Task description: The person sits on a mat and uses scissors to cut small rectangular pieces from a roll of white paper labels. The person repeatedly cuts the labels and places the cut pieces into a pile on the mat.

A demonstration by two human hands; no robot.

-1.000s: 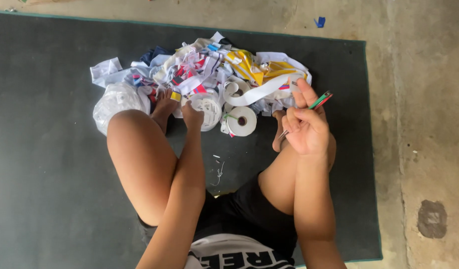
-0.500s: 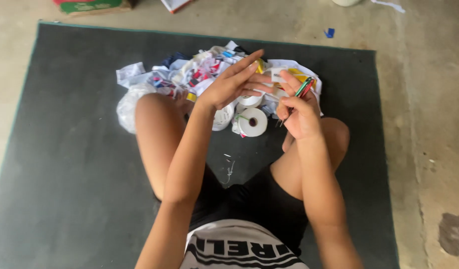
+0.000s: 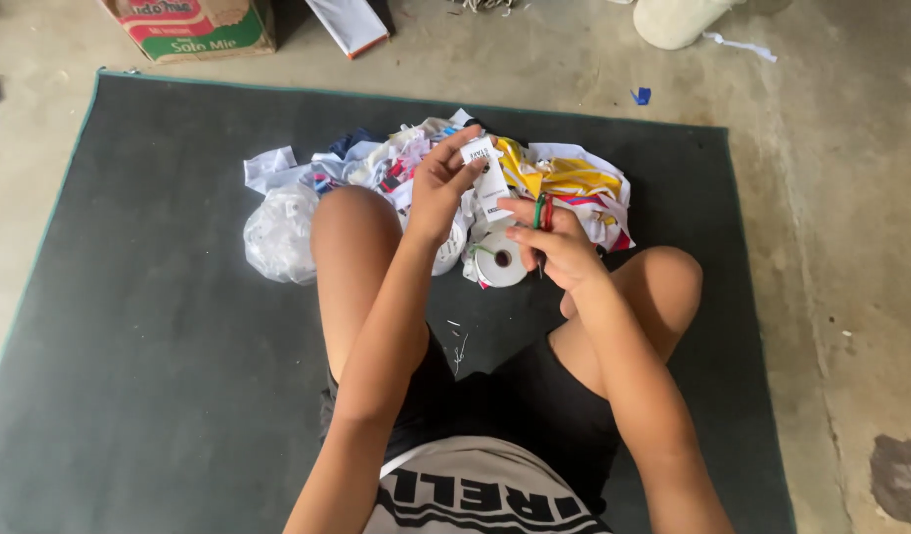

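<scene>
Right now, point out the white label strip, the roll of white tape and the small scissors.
white label strip (image 3: 488, 181), head view, middle of the strip held by the left hand (image 3: 437, 193).
roll of white tape (image 3: 502, 259), head view, its flat face.
small scissors (image 3: 541, 213), head view, the handle in the right hand (image 3: 559, 247).

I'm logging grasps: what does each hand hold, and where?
Left hand pinches a white label strip near its top end. Right hand grips small red-and-green scissors at the handles.

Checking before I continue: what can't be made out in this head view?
- Small tool in right hand: fingers cover most; only red-green handle shows.
- White label strip in left hand: print too small.
- Cardboard box: cut by top edge.
- Scrap pile: hands hide its middle.
</scene>
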